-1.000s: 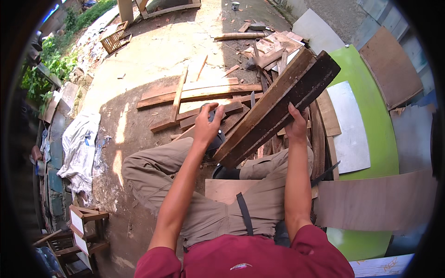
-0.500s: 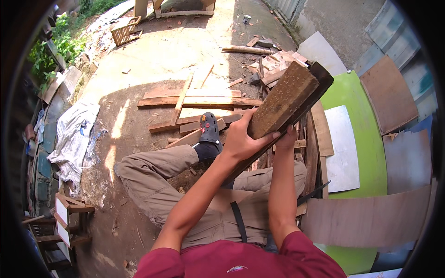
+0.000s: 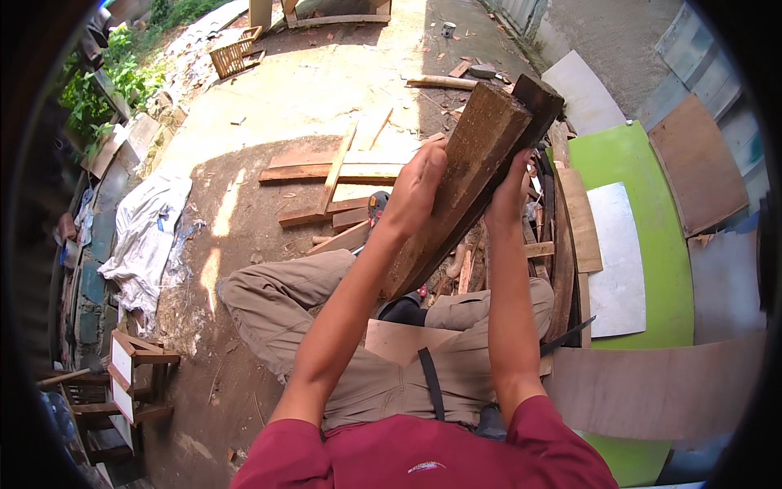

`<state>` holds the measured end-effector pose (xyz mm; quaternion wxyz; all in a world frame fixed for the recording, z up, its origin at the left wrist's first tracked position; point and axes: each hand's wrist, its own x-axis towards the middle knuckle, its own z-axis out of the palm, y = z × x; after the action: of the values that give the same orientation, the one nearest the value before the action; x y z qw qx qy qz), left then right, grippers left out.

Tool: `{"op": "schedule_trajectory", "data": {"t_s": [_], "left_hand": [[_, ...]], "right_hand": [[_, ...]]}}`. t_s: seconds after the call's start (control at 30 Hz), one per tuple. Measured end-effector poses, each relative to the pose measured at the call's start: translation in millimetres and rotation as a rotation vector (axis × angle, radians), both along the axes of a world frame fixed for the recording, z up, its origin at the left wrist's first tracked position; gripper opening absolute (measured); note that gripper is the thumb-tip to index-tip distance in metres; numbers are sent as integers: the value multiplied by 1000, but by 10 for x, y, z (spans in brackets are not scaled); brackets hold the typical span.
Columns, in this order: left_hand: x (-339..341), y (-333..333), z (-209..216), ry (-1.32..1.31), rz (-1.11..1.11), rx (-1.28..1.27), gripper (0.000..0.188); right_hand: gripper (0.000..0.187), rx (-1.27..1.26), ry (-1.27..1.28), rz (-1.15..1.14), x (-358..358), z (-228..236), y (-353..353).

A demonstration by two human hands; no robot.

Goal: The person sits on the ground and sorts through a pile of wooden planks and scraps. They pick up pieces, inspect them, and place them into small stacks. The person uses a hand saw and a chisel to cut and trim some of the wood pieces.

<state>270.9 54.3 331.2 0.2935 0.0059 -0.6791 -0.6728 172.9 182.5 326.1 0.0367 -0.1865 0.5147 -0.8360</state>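
Observation:
Two thick lengths of old timber are held up together at a slant above my lap. The front one is a rough brown wooden beam (image 3: 481,138); pressed along its right side is a darker plank (image 3: 539,104). My left hand (image 3: 419,186) is closed against the left side of the brown beam. On the other side, my right hand (image 3: 510,192) grips the dark plank, its fingers partly hidden. The lower ends reach down between my bent legs, over a thin tan board (image 3: 403,342) on my lap.
Loose wooden strips (image 3: 342,171) lie on the ground ahead, with scrap wood piled at right. A green panel (image 3: 635,179) and a white sheet (image 3: 617,261) lie to the right. At left are a white cloth (image 3: 147,240) and a small wooden frame (image 3: 134,367).
Both timbers have shifted left and tilted more upright. My left hand has moved up and lies along the side, its thumb no longer across the front; my right hand has also risen.

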Motion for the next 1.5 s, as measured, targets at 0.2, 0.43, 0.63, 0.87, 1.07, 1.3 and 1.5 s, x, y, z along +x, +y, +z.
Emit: {"op": "schedule_trajectory", "data": {"t_s": [0.2, 0.43, 0.63, 0.87, 1.07, 1.3, 1.5], "left_hand": [[-170, -70, 532, 90, -82, -25, 85], [-397, 138, 501, 26, 63, -119, 66], [-244, 245, 275, 292, 100, 71, 49], [-98, 11, 229, 277, 168, 5, 36], [-25, 204, 288, 206, 213, -258, 35], [-235, 70, 203, 113, 164, -268, 39], [-151, -349, 16, 151, 36, -263, 55]], "right_hand": [[65, 38, 84, -53, -23, 27, -53], [62, 90, 257, -87, -151, -333, 76], [71, 144, 351, 32, -289, -368, 338], [32, 212, -54, -550, -493, -1088, 1661], [32, 231, -208, -817, 7, -1637, 2867], [33, 749, -605, -686, 901, -3026, 3591], [35, 1257, -474, -325, 1119, -3846, 3255]]}}
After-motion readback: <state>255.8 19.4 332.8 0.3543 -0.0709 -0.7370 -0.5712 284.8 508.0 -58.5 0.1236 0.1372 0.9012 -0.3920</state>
